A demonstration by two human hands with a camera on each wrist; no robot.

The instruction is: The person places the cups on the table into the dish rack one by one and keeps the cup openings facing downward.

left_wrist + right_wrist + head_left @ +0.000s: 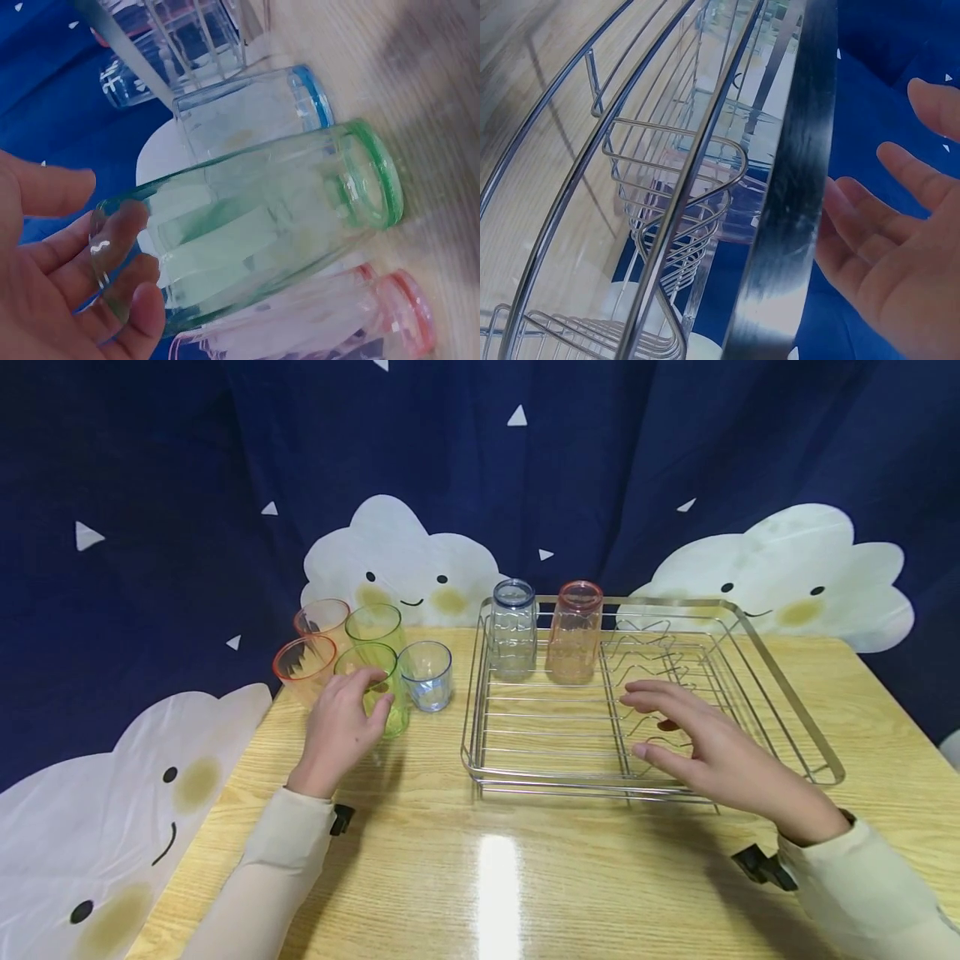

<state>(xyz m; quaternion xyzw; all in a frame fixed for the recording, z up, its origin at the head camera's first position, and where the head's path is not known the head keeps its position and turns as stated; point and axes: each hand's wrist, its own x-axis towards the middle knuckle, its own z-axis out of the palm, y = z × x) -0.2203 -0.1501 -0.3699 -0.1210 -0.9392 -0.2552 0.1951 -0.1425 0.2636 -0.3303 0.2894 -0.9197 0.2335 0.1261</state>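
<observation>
At the near green glass, my left hand is spread round the upper part. Through the clear wall in the left wrist view, several fingertips show beside the rim of this green glass, while the thumb stands apart from it. Another green glass is just behind, with two orange-rimmed glasses to the left and a short blue-rimmed glass to the right. Over the right part of the wire dish rack, my right hand hovers with loosely bent fingers and nothing in them.
Inside the rack's back left, a blue-tinted glass and an orange glass stand upside down. Wavy wire dividers rise in the rack's right half. The wooden table ends at a dark blue curtain with clouds.
</observation>
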